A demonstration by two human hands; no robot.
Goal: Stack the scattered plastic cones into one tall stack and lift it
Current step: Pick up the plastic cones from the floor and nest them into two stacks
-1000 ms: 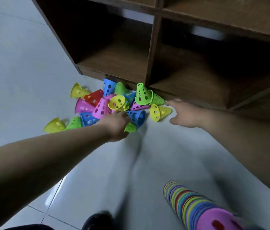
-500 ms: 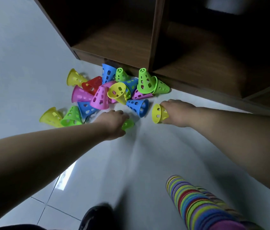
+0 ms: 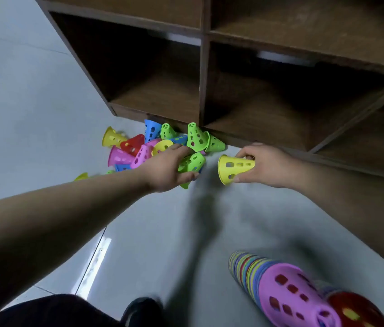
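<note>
Several small perforated plastic cones in yellow, red, blue, pink and green lie in a heap (image 3: 153, 145) on the floor against the shelf's base. My left hand (image 3: 167, 168) grips a green cone (image 3: 192, 162) at the heap's near edge. To its right, my right hand (image 3: 266, 166) holds a yellow cone (image 3: 232, 168) by its narrow end, wide mouth facing left, lifted off the floor. A tall multicoloured stack of cones (image 3: 252, 272) topped by a pink cone (image 3: 292, 296) stands blurred at the bottom right, close to the camera.
A dark wooden shelf unit (image 3: 201, 74) with open compartments stands behind the heap. The floor is pale grey tile (image 3: 32, 114). My dark trouser leg and shoe (image 3: 141, 310) show at the bottom edge. A yellow cone (image 3: 81, 177) lies apart at the left.
My right hand has picked the yellow cone up off the floor. My left hand has closed round a green cone at the heap's edge. The camera view has tilted up.
</note>
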